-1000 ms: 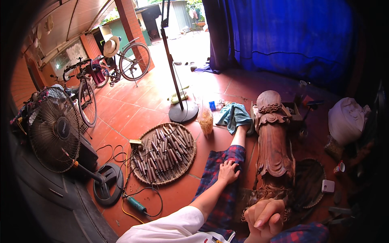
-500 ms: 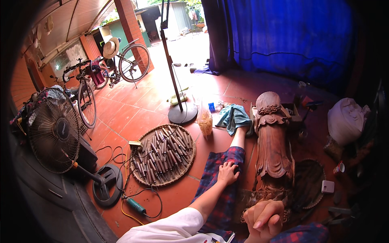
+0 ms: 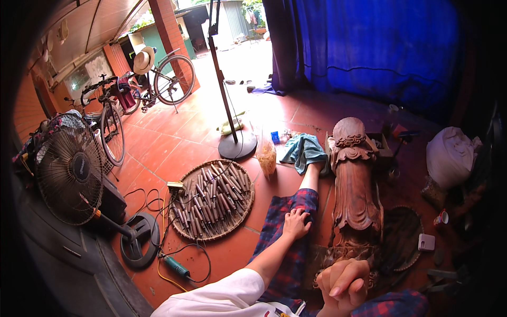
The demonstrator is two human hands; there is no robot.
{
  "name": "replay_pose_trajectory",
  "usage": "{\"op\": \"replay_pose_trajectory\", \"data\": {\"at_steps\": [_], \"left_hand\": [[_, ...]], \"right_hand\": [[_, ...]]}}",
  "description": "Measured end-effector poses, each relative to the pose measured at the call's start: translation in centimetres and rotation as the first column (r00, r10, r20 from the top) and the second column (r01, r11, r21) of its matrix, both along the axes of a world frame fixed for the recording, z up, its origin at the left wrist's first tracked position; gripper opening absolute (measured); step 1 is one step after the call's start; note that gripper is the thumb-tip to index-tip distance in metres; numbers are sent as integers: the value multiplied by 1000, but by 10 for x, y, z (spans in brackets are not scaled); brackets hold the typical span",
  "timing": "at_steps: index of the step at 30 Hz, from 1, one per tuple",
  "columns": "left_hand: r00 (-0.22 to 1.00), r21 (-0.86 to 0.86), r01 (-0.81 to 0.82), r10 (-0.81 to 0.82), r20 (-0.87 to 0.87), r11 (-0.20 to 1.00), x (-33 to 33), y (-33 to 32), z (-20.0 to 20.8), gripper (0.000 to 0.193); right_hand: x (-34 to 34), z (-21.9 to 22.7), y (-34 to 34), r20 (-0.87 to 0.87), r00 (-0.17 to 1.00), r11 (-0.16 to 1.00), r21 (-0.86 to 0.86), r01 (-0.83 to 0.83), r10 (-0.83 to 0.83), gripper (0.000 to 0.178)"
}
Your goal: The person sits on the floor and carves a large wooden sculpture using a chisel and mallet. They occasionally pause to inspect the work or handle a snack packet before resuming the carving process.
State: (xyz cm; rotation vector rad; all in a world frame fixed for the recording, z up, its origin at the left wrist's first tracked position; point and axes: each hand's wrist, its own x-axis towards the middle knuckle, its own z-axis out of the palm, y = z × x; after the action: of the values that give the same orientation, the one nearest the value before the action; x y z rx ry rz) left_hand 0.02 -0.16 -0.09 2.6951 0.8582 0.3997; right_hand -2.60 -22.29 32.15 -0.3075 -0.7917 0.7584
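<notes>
My left hand point(image 3: 296, 223) lies on the shin of my stretched-out leg in red and blue checked trousers point(image 3: 274, 232), fingers spread and holding nothing. Close to the view, my right hand point(image 3: 344, 285) is raised with its fingers curled in; nothing shows in it. Behind and below that hand is a carved reddish-brown wooden piece point(image 3: 356, 195) with draped folds and a pale rounded end, touched by neither hand. Its near, ornate end is partly hidden by my right hand. My foot rests by a teal cloth point(image 3: 305, 153) beside the carving.
A round woven tray point(image 3: 250, 210) holds several wooden-handled carving tools. Left of it are a green power tool point(image 3: 176, 267), loose cords and a standing fan point(image 3: 79, 168). A lamp stand base point(image 3: 237, 146) and a clear bag point(image 3: 266, 158) stand beyond. A white sack point(image 3: 450, 158) sits at right.
The view has shifted very slightly. Both hands and the things around them stay as they were.
</notes>
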Motion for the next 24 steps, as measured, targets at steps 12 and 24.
{"op": "replay_pose_trajectory", "data": {"at_steps": [12,24], "left_hand": [[1000,-2,-1,1,-4,1000,0,1,-1,42],[1000,-5,1,-1,15,1000,0,0,-1,40]], "right_hand": [[-2,3,0,5,1000,1000,2,1,-1,42],[-2,3,0,6,1000,1000,-20,3,-3,44]]}}
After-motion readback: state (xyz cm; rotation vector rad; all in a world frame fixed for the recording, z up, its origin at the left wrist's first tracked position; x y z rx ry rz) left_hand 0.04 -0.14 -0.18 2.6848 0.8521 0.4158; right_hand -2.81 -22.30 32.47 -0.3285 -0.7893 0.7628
